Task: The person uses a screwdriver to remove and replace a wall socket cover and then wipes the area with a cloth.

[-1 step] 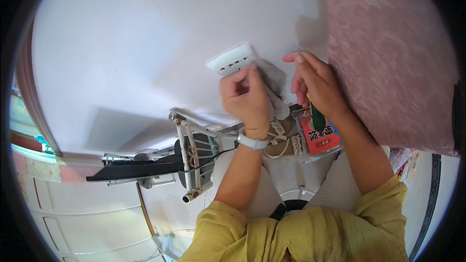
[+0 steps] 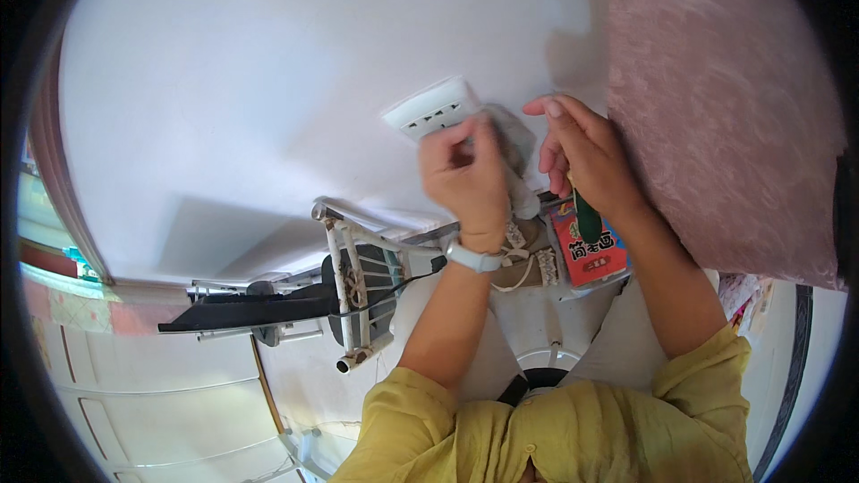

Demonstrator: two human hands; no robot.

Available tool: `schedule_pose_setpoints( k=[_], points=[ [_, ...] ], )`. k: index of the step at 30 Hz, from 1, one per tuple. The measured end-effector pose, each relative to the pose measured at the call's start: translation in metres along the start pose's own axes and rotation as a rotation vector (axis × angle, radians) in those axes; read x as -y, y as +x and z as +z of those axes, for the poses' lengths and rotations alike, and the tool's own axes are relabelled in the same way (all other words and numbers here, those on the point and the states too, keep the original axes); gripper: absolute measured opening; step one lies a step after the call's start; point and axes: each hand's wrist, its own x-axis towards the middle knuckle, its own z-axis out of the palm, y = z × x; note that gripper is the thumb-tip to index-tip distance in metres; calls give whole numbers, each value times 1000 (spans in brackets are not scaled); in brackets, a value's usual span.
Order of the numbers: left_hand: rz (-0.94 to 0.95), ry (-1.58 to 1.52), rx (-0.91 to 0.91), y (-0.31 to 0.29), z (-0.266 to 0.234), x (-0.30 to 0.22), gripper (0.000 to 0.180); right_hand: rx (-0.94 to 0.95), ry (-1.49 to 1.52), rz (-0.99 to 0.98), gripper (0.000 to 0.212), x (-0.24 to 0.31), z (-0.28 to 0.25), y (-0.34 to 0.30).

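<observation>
My left hand (image 2: 465, 170), with a pale watch on its wrist, is closed in a pinch in front of the wall and smeared by motion. A thin greyish cloth (image 2: 519, 148) hangs from its fingertips, partly hidden behind the hand. Just above and left of these fingers is a white wall socket panel (image 2: 434, 109) with several dark slots. To the right, my right hand (image 2: 577, 152) has its index finger stretched toward the left. Its other fingers curl round a tool with a dark green handle (image 2: 586, 219); the tool's far end is hidden.
Below my hands are a red booklet (image 2: 595, 259) and beige sandals (image 2: 523, 264). A white metal rack (image 2: 353, 291) with a black board (image 2: 250, 311) and a black cable stands left. A pinkish patterned panel (image 2: 725, 107) borders the right side. My legs are spread beneath.
My left hand has shifted a little to the right, away from the socket panel, and the greyish cloth has moved with it. My right hand stays almost in place.
</observation>
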Motion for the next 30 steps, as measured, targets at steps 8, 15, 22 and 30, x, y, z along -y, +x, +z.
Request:
schedule_pose_setpoints(
  k=[8,15,22,30],
  points=[
    [-8,11,-78,3,-4,-21,13,1,-25,52,41,0,-4,-1],
    [-30,-40,-65,10,-6,-5,13,13,-214,-143,37,-4,7,5],
    [-117,17,127,-9,-17,3,13,-98,-402,-207,22,-20,14,14],
    [-257,-143,131,-8,-35,0,13,-226,-355,-716,24,-25,28,30]
  ],
)
